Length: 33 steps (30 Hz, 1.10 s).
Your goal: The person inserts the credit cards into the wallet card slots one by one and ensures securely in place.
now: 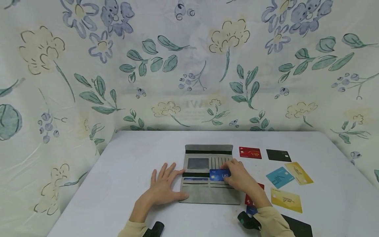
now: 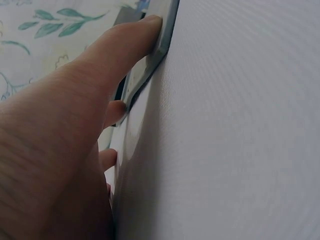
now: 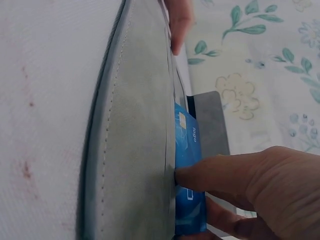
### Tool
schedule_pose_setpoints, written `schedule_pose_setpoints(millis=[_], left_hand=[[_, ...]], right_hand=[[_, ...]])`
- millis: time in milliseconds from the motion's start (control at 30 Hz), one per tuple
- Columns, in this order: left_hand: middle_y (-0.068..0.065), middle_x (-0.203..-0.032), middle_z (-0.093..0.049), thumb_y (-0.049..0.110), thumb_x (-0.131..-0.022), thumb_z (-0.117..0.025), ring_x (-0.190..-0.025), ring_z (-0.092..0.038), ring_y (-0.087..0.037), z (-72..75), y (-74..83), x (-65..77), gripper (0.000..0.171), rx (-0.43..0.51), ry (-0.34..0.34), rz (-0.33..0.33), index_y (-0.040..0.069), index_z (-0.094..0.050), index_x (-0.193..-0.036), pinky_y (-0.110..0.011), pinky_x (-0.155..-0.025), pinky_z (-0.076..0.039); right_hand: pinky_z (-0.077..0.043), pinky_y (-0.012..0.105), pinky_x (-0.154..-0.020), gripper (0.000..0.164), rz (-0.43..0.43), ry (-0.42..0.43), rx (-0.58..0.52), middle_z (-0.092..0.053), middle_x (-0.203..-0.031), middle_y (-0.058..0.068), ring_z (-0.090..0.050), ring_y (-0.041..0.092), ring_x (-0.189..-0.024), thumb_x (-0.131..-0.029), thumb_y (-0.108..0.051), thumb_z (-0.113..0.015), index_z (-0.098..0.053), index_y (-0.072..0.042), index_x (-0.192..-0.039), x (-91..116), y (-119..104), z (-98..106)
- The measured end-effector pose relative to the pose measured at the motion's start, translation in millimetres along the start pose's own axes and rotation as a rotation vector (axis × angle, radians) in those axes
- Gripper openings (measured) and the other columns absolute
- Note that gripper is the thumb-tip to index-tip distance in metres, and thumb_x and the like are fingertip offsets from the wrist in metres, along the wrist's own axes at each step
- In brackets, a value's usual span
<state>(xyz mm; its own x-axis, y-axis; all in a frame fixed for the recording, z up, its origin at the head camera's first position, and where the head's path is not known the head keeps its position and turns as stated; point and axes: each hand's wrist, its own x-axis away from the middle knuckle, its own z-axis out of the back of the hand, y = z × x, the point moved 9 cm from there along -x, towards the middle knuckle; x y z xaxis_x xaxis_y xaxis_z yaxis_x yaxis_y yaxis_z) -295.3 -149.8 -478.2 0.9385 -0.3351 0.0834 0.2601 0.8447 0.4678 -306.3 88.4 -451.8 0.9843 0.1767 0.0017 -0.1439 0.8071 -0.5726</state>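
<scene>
A grey wallet (image 1: pixel 210 196) lies unfolded on the white table. My left hand (image 1: pixel 164 187) is spread at its left side, with the thumb on the lower left corner and the index fingertip at the left edge. The left wrist view shows the thumb (image 2: pixel 135 40) pressing that corner. My right hand (image 1: pixel 241 177) pinches a blue VIP card (image 1: pixel 216 175) by its right end. In the right wrist view this blue card (image 3: pixel 187 155) stands partly inside a slot of the wallet (image 3: pixel 135 130). Another blue card (image 1: pixel 195 179) shows as a thin strip in the left slot.
Right of the wallet lie a red VIP card (image 1: pixel 250 152), a black card (image 1: pixel 279 155), a teal card (image 1: pixel 280 177) and two yellow cards (image 1: pixel 299 173). Red cards (image 1: pixel 248 200) and a blue card (image 1: pixel 251 210) are partly under the right forearm. A dark flat piece (image 1: pixel 299 226) lies near the front.
</scene>
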Motion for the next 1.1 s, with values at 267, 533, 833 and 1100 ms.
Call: schedule_pose_setpoints(millis=[267,533,833,1100], left_hand=[[-0.014,-0.163,-0.022,0.061,-0.075,-0.075,-0.151,-0.002,-0.04,0.1,-0.4,0.7,0.086,0.003,0.0,-0.003,0.024,-0.047,-0.146,-0.067,-0.114,0.007],[-0.014,-0.163,-0.022,0.06,-0.075,-0.076,-0.151,-0.002,-0.041,-0.4,0.0,0.8,0.085,0.002,0.004,-0.011,0.024,-0.047,-0.146,-0.067,-0.114,0.007],[-0.015,-0.163,-0.023,0.059,-0.075,-0.076,-0.151,-0.003,-0.041,0.9,0.1,1.3,0.085,0.005,0.017,-0.018,0.023,-0.048,-0.146,-0.067,-0.114,0.007],[-0.014,-0.163,-0.022,0.06,-0.075,-0.076,-0.151,-0.002,-0.041,0.2,-0.8,0.6,0.085,0.007,0.01,-0.016,0.024,-0.047,-0.146,-0.067,-0.114,0.007]], right_hand=[[-0.052,0.049,-0.095,0.031,-0.001,-0.004,-0.007,-0.055,-0.11,0.013,-0.048,0.028,-0.106,-0.082,-0.003,-0.076,-0.068,-0.005,-0.113,-0.6,1.4,-1.1],[-0.05,0.05,-0.096,0.029,-0.001,-0.016,-0.003,-0.057,-0.108,0.011,-0.049,0.027,-0.105,-0.083,-0.005,-0.076,-0.069,-0.006,-0.111,-0.6,5.3,-2.1],[-0.049,0.05,-0.096,0.024,0.015,-0.031,-0.014,-0.058,-0.106,0.009,-0.047,0.028,-0.106,-0.084,-0.005,-0.075,-0.07,-0.008,-0.108,-0.2,4.5,-3.9],[-0.049,0.05,-0.097,0.023,0.015,-0.032,-0.021,-0.057,-0.107,0.009,-0.048,0.027,-0.107,-0.085,-0.005,-0.075,-0.07,-0.007,-0.107,0.7,3.9,-3.8]])
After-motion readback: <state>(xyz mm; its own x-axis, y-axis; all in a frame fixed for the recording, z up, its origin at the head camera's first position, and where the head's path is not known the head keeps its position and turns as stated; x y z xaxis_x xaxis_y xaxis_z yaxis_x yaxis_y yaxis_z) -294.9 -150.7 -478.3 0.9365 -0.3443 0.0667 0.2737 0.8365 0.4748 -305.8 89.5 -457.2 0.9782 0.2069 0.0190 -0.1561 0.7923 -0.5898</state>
